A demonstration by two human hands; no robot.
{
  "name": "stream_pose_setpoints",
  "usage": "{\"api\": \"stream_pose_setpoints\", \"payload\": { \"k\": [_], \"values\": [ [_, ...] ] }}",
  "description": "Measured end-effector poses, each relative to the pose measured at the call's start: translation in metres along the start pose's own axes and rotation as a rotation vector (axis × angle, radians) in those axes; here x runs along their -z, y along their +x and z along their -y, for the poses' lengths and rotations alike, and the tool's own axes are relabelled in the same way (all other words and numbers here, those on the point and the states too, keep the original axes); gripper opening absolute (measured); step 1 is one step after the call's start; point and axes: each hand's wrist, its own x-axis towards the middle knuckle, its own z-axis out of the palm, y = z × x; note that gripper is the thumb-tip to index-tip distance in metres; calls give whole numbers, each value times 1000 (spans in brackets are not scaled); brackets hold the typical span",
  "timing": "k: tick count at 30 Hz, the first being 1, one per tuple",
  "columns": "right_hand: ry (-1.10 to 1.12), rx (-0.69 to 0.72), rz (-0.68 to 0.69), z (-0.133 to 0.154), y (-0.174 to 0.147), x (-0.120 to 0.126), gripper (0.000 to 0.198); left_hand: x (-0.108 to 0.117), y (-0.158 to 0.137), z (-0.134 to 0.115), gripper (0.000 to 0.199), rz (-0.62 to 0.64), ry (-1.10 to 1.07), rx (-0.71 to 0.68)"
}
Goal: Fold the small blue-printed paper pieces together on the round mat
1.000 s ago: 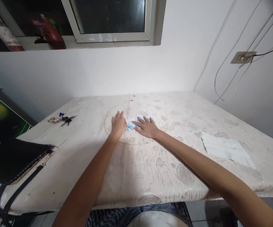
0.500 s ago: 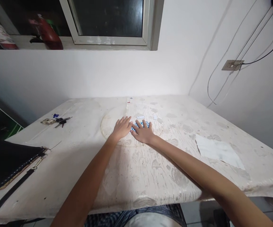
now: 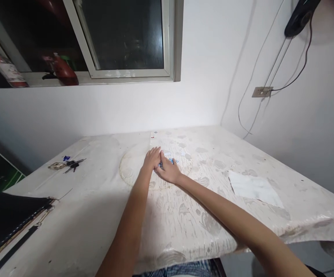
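On the covered table, my right hand lies flat over some blue-and-white patterned flat pieces, which show past its fingertips. They are too small and too covered to name. Against its left side rests my left hand, fingers stretched out and close together, with its edge touching the right thumb and index finger. Whether any piece lies beneath the left hand is hidden. Just beyond the fingers lie a small white rectangular piece and another white piece.
Keys lie at the left, behind a black bag with a strap. A white cloth or paper sheet is at the right. Cables run from a wall socket. A red bottle stands on the windowsill.
My left hand has turned and pressed closer against my right hand. The right hand's fingers have drawn together, and the patterned pieces look more spread. The view has tilted up and shifted right.
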Motion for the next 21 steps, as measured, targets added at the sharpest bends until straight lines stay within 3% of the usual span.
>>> {"api": "stream_pose_setpoints", "payload": {
  "k": [3, 7, 11, 16, 21],
  "values": [
    [178, -66, -101, -4, 6, 5, 67, 1, 5, -4, 46, 15, 13, -51],
    [292, -264, -291, -15, 22, 10, 60, -2, 10, -12, 47, 44, 50, -84],
    [334, -378, -320, -31, 36, 20, 53, 8, 12, -19, 45, 83, 110, -173],
    [389, -441, -321, -57, 33, 54, 50, 64, 21, -17, 42, 19, 241, -383],
    [492, -353, -313, -74, 20, 93, 54, 134, 37, -34, 48, -27, 352, -625]
  ]
}}
